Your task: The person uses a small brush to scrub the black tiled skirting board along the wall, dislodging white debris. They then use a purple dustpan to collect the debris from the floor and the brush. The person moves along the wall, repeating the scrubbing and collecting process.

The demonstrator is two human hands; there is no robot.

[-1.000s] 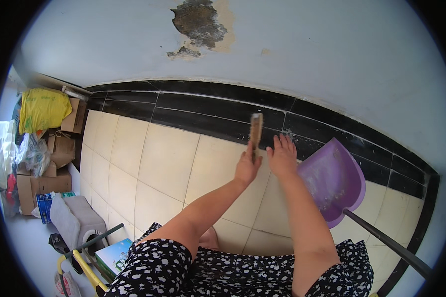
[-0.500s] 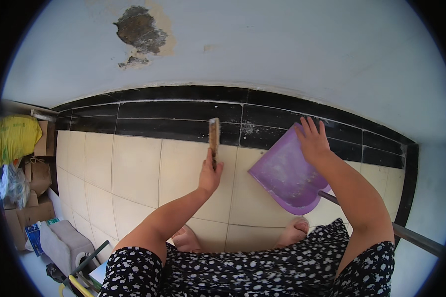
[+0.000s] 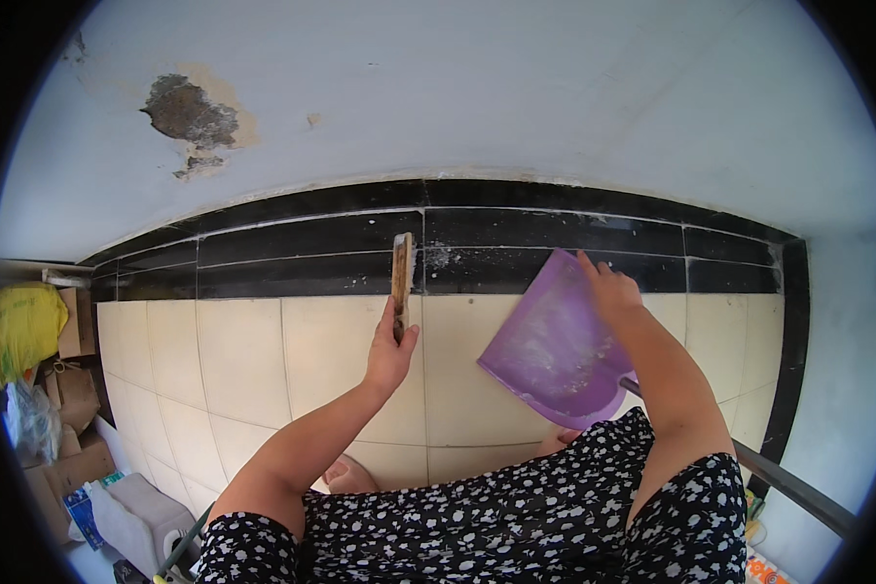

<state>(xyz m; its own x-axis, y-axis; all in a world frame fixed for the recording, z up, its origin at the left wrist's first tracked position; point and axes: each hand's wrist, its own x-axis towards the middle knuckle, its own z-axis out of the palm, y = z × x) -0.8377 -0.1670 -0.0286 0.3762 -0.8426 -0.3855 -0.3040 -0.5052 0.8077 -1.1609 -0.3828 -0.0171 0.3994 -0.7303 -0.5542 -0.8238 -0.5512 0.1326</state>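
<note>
Purple dustpan tilts under right hand, fingers gripping its far edge; left hand fingers clasp brush. Short strokes rightward suit best.

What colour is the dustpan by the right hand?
Purple, dusted with white; the dustpan shows clearly in the head view.

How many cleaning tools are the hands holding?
2: a wooden brush in the left hand against the black skirting, and a purple dustpan touched by the right hand.
</note>
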